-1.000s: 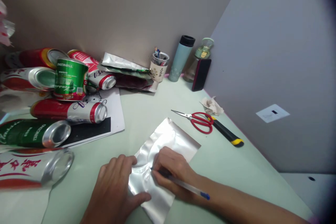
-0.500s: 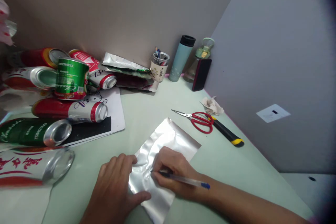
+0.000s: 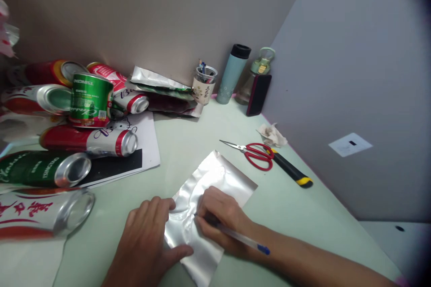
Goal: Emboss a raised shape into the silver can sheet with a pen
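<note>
Nearby, red-handled scissors (image 3: 245, 148) lie just beyond the silver sheet (image 3: 190, 231).

Soft glare on silvery sheet (image 3: 222, 177)

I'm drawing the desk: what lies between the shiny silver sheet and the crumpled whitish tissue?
In the head view: metal scissors with red loop handles, and one end of a black-and-yellow tool.

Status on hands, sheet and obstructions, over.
Left hand resting on metal sheet. Right hand gripping pen, tip at sheet. Scissors beyond, clear of sheet.
</note>
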### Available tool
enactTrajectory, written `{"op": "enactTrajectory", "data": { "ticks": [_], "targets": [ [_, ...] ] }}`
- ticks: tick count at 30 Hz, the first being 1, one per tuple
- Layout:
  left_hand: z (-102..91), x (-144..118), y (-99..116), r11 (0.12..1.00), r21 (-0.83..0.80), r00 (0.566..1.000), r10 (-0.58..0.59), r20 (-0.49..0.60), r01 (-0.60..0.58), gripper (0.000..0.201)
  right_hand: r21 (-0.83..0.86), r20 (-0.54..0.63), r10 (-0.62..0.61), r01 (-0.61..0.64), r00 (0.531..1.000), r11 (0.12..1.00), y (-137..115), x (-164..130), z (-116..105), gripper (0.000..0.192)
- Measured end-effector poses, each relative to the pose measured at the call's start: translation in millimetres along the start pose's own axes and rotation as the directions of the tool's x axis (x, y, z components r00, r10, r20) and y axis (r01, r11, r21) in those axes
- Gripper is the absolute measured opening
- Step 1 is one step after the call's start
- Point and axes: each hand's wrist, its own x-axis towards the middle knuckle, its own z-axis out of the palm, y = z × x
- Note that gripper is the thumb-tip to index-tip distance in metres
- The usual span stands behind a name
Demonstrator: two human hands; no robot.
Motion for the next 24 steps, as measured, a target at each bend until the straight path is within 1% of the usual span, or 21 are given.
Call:
{"op": "enactTrajectory", "data": {
  "ticks": [2, 6, 10, 15, 24],
  "targets": [
    [-1.5, 0.9, 1.9, 1.0, -0.01, 1.0, 0.002, -0.001, -0.002, 0.057, 0.036, -0.014, 0.031, -0.03, 0.999, 0.999, 1.2, -0.3, 0.8, 0.013],
    [-3.4, 1.9, 3.8, 1.0, -0.012, 1.0, 0.0, 0.009, 0.0, 0.057, 0.186, -0.015, 0.127, -0.122, 0.992, 0.975, 5.0, -1.7, 2.3, 0.012],
    [-2.6, 1.0, 2.8, 1.0, -0.017, 1.0, -0.006, 0.007, 0.007, 0.056, 0.227, 0.001, 0.147, -0.143, 0.989, 0.963, 6.6, -2.4, 3.1, 0.01],
    [-1.6, 1.3, 3.4, 1.0, -0.012, 1.0, -0.006, 0.007, 0.006, 0.058, 0.204, -0.005, 0.128, -0.125, 0.992, 0.971, 7.1, -2.3, 4.1, 0.01],
    [-2.7, -0.2, 2.6, 0.999, -0.041, 1.0, -0.017, 0.015, 0.017, 0.057, 0.071, 0.022, 0.006, -0.008, 1.0, 0.997, 3.2, -1.6, 2.4, 0.01]
  ]
}}
